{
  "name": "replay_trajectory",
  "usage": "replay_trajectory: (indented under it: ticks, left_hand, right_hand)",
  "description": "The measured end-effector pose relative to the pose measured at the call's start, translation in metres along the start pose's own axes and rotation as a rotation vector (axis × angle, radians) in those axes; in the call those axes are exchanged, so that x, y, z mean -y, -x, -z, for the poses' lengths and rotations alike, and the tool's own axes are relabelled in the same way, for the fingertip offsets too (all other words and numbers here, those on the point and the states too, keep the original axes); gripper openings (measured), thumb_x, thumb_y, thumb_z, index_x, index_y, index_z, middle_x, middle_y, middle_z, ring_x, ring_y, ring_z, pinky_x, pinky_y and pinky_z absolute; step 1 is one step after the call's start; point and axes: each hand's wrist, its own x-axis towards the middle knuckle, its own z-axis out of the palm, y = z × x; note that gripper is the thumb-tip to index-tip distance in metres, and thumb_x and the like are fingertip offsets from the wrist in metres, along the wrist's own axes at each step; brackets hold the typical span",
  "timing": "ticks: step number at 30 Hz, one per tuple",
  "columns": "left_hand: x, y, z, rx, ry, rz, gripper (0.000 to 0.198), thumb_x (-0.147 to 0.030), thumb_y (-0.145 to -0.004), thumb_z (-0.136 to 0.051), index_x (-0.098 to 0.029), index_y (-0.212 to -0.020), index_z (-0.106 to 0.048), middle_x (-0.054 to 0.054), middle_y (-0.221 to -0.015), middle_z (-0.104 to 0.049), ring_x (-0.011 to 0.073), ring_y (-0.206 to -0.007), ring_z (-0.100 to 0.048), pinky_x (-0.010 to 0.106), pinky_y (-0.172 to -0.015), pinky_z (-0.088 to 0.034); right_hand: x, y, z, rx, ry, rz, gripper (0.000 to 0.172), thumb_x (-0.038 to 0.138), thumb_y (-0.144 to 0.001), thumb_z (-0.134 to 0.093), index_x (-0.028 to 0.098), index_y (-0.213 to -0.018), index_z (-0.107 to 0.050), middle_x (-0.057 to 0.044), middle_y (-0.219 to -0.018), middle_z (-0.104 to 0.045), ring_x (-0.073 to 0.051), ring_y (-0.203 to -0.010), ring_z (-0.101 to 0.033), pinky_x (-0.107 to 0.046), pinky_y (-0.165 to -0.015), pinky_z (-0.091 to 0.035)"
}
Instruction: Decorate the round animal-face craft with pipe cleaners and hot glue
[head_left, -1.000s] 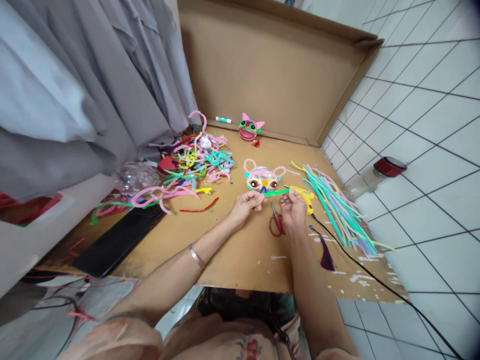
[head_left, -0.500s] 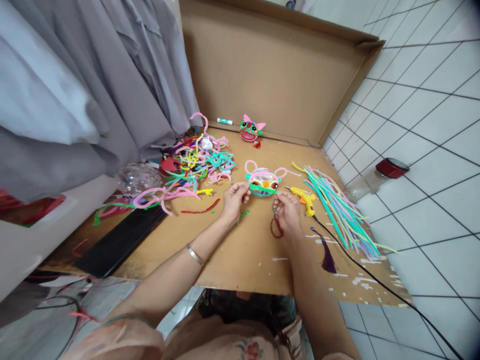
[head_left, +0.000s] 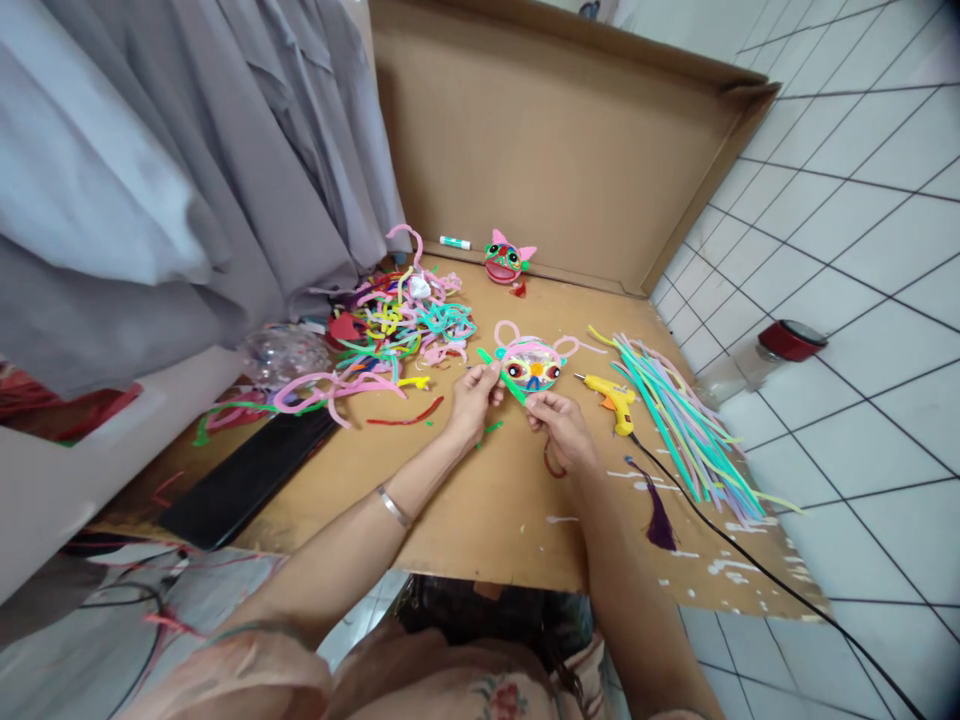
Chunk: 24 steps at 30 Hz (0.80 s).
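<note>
Between my hands is a short green pipe cleaner, tilted down toward the right. My left hand pinches it near its upper part, and a bit sticks out past the fingertips. At its lower end, my right hand has it between thumb and fingers. Just beyond lies a half-made animal head with pink loop ears, round eyes and an orange nose. Partly under my right hand, a red scissor handle shows; the blades are hidden. Green scraps lie beside my left wrist.
A yellow glue gun with a black cord lies right, beside a bundle of pipe cleaners and a purple tassel. Tangled pipe cleaners and a black flat object are left. A finished head stands at the back.
The green pipe cleaner has turned from nearly level to slanting down to the right. My right hand has shifted slightly left and lower, covering more of the scissors.
</note>
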Motion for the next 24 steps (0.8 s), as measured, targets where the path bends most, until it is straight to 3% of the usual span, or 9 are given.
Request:
replay_trajectory:
  ticks: [5,12,19,24]
  left_hand:
    - [-0.006,-0.004,0.002,-0.042,-0.033,-0.011,0.044,-0.054,-0.072,-0.074,-0.017,-0.061,-0.052,-0.005,-0.051,-0.049,0.0047,-0.044,-0.042,0.02,-0.044,-0.031]
    - [-0.012,-0.004,0.002,-0.079,-0.076,-0.026,0.042,-0.051,-0.075,-0.072,-0.018,-0.059,-0.051,-0.006,-0.05,-0.048,0.0051,-0.043,-0.04,0.02,-0.045,-0.031]
    - [-0.008,-0.002,0.002,-0.053,-0.16,-0.114,0.043,-0.05,-0.075,-0.07,-0.018,-0.055,-0.049,-0.005,-0.048,-0.047,0.0057,-0.045,-0.039,0.02,-0.048,-0.031]
    - [-0.006,-0.001,0.001,0.004,-0.11,-0.068,0.046,-0.056,-0.074,-0.07,-0.018,-0.057,-0.05,-0.005,-0.05,-0.048,0.0061,-0.045,-0.041,0.021,-0.048,-0.032]
  right_hand:
    - [-0.002,0.0,0.0,0.108,0.043,-0.009,0.03,0.047,-0.063,-0.077,0.018,-0.063,-0.07,0.001,-0.058,-0.062,-0.008,-0.051,-0.048,-0.02,-0.049,-0.033]
    - [0.001,0.004,-0.001,0.206,0.132,0.032,0.03,0.049,-0.071,-0.072,0.019,-0.072,-0.073,0.003,-0.055,-0.06,-0.008,-0.05,-0.047,-0.02,-0.05,-0.032]
    - [-0.004,0.004,-0.005,0.158,0.211,0.051,0.018,0.036,-0.07,-0.067,0.019,-0.065,-0.07,0.005,-0.049,-0.054,-0.008,-0.048,-0.044,-0.021,-0.05,-0.029]
    - [-0.01,0.001,-0.004,0.063,0.226,0.154,0.011,0.028,-0.067,-0.062,0.021,-0.06,-0.065,0.006,-0.049,-0.05,-0.009,-0.048,-0.04,-0.023,-0.05,-0.028]
